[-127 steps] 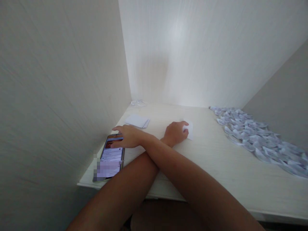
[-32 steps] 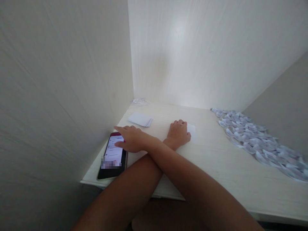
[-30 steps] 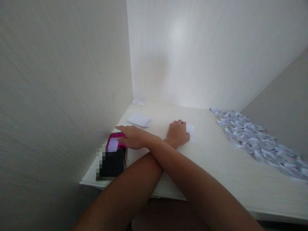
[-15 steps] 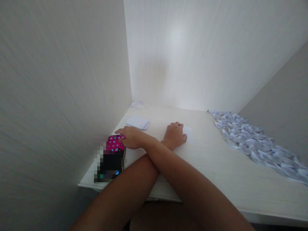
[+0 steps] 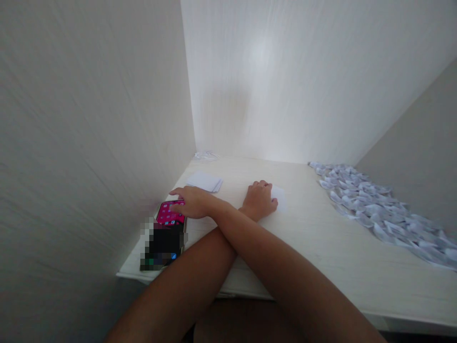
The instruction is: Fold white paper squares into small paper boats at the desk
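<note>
My forearms cross, the right one lying over the left. My right hand [image 5: 194, 202] is open at the upper end of a smartphone [image 5: 169, 213], which lies face up with a pink home screen lit. Its thumb reaches over the screen, and the other fingers stretch left past the phone's top edge. Whether the thumb touches the glass, I cannot tell. Palm down on the desk, my left hand [image 5: 259, 200] has its fingers curled on a piece of white paper [image 5: 279, 196], which sticks out between thumb and forefinger. Part of the paper is hidden under that hand.
A small stack of white paper [image 5: 203, 180] lies just beyond my right hand. Thin white strips [image 5: 206, 156] sit in the back left corner. Many folded white paper pieces [image 5: 378, 205] spread along the right side of the desk [image 5: 314, 252]. Panels enclose the desk.
My right hand has shifted slightly up and away from me, its thumb now farther left over the phone screen. My left hand and the paper stay in place.
</note>
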